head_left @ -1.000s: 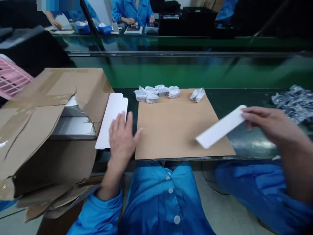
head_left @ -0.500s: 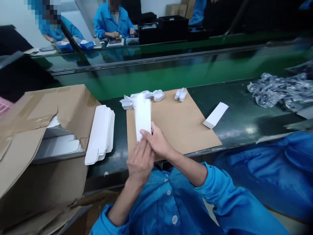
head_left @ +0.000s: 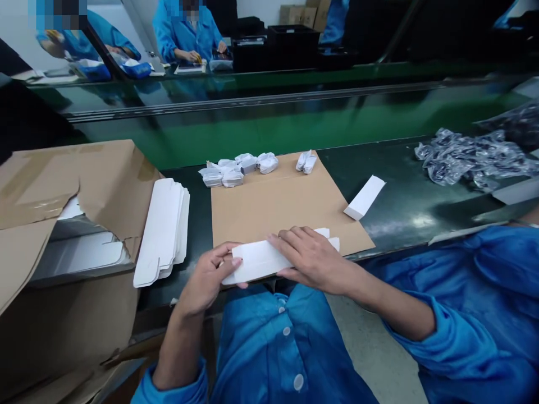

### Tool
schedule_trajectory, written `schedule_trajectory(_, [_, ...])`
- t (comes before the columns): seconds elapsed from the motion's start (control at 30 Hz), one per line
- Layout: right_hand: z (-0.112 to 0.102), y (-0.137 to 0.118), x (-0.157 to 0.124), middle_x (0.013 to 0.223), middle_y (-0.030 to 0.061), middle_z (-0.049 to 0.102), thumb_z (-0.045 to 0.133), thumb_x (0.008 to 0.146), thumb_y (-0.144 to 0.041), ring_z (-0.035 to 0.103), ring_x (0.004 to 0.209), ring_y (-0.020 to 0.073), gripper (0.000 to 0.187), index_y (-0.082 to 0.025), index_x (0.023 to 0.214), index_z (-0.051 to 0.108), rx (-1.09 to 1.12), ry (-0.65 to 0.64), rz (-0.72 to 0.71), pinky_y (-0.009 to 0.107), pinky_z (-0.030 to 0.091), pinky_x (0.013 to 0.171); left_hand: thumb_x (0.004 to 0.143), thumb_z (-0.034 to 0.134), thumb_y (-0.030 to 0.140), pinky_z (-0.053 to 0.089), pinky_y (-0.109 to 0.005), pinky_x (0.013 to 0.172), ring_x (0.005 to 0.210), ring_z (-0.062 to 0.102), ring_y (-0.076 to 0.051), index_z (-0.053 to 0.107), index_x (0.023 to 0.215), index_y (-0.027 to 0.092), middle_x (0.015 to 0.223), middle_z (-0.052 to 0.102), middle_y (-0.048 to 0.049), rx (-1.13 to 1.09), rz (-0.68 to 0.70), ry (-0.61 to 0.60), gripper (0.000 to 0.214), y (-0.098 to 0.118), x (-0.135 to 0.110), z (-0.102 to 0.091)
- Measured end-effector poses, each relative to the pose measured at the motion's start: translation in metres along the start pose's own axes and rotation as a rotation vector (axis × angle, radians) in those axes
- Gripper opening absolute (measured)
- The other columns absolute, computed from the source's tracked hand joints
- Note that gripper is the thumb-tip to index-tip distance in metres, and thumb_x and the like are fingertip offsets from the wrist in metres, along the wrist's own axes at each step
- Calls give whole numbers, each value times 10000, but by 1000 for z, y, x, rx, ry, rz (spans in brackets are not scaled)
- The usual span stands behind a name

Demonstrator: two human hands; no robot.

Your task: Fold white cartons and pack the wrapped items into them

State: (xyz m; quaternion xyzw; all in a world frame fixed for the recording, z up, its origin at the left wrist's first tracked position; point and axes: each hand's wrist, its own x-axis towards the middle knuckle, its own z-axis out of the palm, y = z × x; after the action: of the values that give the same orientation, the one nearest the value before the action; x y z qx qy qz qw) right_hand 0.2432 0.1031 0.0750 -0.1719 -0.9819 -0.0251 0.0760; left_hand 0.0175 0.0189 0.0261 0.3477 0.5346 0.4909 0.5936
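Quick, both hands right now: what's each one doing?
Left hand: closed on one end of the white carton, thumb on top.
Right hand: closed over the same carton nearer its other end, flaps showing past the fingers.

The head view looks forward and down from above the jacket (head_left: pixel 263 342). Left hand (head_left: pixel 204 279) and right hand (head_left: pixel 315 259): close range. Bench (head_left: pixel 404 193): extends beyond. Co-worker (head_left: pixel 191 39): far range, upper left.

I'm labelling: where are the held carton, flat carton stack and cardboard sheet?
Held white carton (head_left: pixel 257 260), head view: exposed broad face.
Flat carton stack (head_left: pixel 157 230), head view: middle of top surface.
Cardboard sheet (head_left: pixel 278 205), head view: bare middle.
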Motion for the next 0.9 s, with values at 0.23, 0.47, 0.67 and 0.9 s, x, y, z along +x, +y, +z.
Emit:
schedule_trajectory(0.23, [-1, 9, -7, 1087, 193, 624, 510, 912, -359, 566, 907, 287, 552, 7, 1324, 484, -45, 97, -134, 425, 494, 761, 726, 712, 323, 575, -270, 447, 592, 653, -161, 736, 1027, 210, 791, 721, -34, 210, 52, -47, 323, 11, 1, 1])
schedule_trajectory(0.47, [0, 10, -10, 1056, 177, 679, 425, 950, -171, 628, 933, 265, 349, -47, 1247, 559, -180, 155, -110, 391, 515, 763, 687, 682, 164, 550, -225, 538, 671, 664, -154, 739, 763, 186, 775, 728, -27, 391, 243, 186, 98, 9, 12, 1])
schedule_trajectory(0.67, [24, 3, -2, 1051, 203, 685, 534, 933, -359, 647, 912, 291, 421, -48, 1216, 563, -126, 480, 357, 406, 529, 752, 835, 620, 543, 585, -399, 850, 1065, 670, -251, 408, 1395, 249, 1289, 610, -139, 43, 649, 372, 667, -5, 1, 39])
schedule_trajectory(0.9, [22, -38, 1, 1257, 146, 609, 575, 915, -452, 594, 1110, 224, 621, -152, 1432, 407, 548, 315, 216, 360, 524, 898, 778, 715, 403, 564, -347, 809, 895, 684, -202, 418, 1356, 215, 1123, 646, -90, 353, 520, 534, 677, -12, 8, 64])
